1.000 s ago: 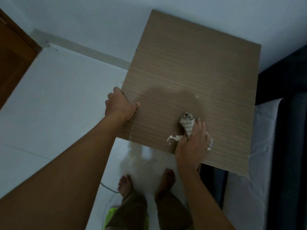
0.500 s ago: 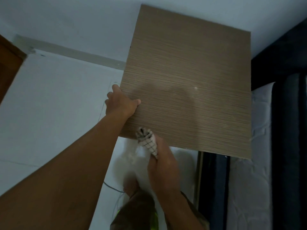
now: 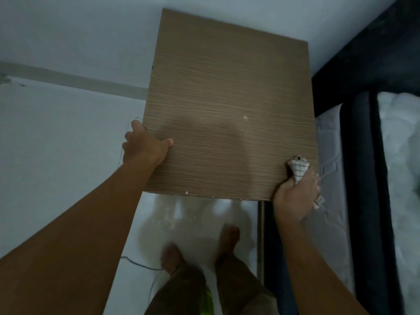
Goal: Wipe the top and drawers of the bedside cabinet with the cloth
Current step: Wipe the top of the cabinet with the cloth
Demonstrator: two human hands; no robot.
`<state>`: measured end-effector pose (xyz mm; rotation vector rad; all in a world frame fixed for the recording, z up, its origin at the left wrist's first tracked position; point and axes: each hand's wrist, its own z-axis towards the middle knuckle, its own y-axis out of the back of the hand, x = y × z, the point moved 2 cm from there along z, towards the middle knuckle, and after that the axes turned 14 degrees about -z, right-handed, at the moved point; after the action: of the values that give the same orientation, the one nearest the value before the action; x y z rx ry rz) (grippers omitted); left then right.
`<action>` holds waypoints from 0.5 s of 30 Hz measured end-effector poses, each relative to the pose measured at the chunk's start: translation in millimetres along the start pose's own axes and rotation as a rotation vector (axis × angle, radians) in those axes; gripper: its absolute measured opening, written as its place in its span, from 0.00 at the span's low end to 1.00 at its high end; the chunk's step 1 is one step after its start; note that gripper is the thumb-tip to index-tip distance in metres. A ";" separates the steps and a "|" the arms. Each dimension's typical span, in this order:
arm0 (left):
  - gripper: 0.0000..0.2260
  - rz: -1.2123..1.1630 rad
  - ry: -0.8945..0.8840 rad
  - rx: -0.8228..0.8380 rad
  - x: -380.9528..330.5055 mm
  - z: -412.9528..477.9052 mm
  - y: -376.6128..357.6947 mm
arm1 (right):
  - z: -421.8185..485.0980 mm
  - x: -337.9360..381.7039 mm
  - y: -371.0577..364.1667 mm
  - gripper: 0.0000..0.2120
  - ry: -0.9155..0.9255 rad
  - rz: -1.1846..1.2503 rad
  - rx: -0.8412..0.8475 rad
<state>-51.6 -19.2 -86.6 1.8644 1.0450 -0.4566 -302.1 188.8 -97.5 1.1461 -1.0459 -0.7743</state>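
left hand [image 3: 145,145]: arm stretched forward, palm down, fingers curled over the left edge of the bedside cabinet [image 3: 229,110] top, thumb flat on it | right hand [image 3: 295,194]: arm reaching forward, fingers closed on the bunched checked cloth [image 3: 298,167] at the near right corner, cloth poking out ahead of the fingers onto the top

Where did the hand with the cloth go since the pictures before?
The right hand swept the checked cloth along the cabinet top's near edge: from the middle, over to the near left corner, then across to the near right corner beside the bed. The left hand stayed gripping the left edge, and the cloth stayed bunched in the fingers.
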 end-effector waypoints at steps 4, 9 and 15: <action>0.36 -0.007 0.008 0.017 -0.8 -0.5 0.6 | -38.2 31.0 -14.5 0.27 0.063 0.031 0.024; 0.18 -0.097 -0.008 0.063 -0.3 -0.9 12.7 | -101.5 84.6 -32.2 0.28 0.175 0.058 0.074; 0.09 -0.374 0.193 0.183 -5.1 5.8 43.6 | -175.9 143.1 -45.6 0.33 0.360 0.108 0.133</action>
<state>-18.3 -36.0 -62.6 1.9025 1.5396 -0.6143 -86.6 107.2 -117.6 1.2751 -0.8568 -0.3973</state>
